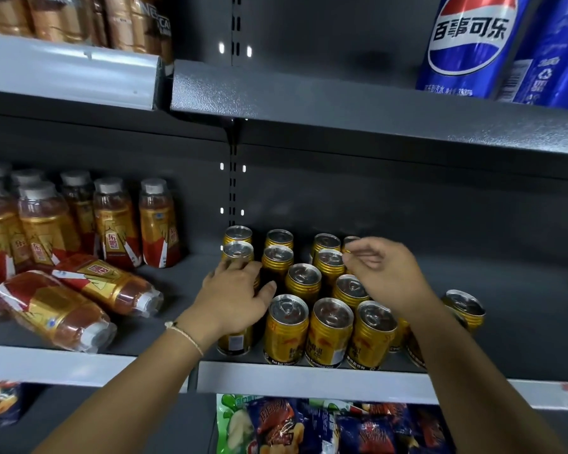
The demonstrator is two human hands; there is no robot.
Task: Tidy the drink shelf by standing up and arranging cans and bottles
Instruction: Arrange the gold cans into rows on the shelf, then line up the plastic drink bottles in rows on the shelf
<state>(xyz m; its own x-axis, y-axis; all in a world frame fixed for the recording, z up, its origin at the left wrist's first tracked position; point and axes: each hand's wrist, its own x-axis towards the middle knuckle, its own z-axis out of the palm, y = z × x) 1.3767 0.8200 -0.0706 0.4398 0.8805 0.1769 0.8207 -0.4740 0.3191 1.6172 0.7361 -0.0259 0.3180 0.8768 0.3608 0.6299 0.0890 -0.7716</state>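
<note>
Several gold cans [304, 280] stand upright in rows on the dark middle shelf [309, 376]. My left hand [233, 290] lies over the top of the front-left gold can [233, 342], fingers curled round it and reaching the can behind. Blurred and with fingers loosely curled, my right hand [387, 273] hovers above the back right cans, with nothing seen in it. One gold can [464, 308] stands apart to the right. To the left, two amber bottles lie on their sides [105, 283] [53, 309] in front of several upright ones [115, 221].
Blue cola cans [469, 44] stand on the upper shelf at right, brown bottles [63, 14] at upper left. Snack bags [309, 427] fill the shelf below. A slotted upright [233, 178] splits the back panel. Bare shelf lies right of the cans.
</note>
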